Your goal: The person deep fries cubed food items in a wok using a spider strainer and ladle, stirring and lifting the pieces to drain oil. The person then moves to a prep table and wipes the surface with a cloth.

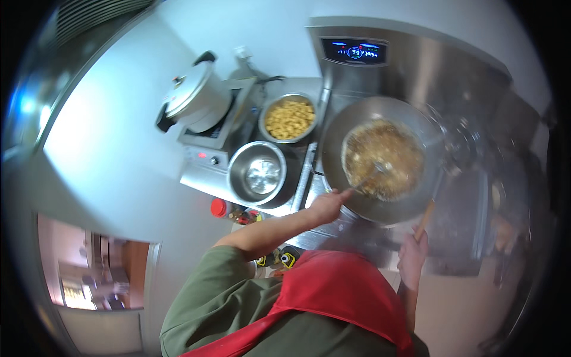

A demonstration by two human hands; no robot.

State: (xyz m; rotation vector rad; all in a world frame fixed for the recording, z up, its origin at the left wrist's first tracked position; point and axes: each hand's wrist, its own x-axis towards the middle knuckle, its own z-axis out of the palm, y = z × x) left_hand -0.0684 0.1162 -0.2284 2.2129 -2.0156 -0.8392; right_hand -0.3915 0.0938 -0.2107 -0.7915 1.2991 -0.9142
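A large metal wok (388, 214) sits before me on a stainless steel stove. Bubbling, brownish food in liquid (383, 156) fills its middle. My left hand (329, 207) is closed around the handle of a metal ladle or spatula (368, 178), whose head lies in the bubbling food. Over the wok's near right side, my right hand (412, 252) grips the wooden handle of a utensil (424, 219); its far end is blurred, so its kind cannot be told.
Left of the wok stand a metal bowl of yellow food pieces (289, 118) and a shiny metal pot (257, 174). A lidded pressure cooker (200, 98) rests on an induction cooktop (209, 156). Seasoning containers (219, 208) and bottles (289, 258) stand nearer me. A lit display (355, 51) is behind the wok.
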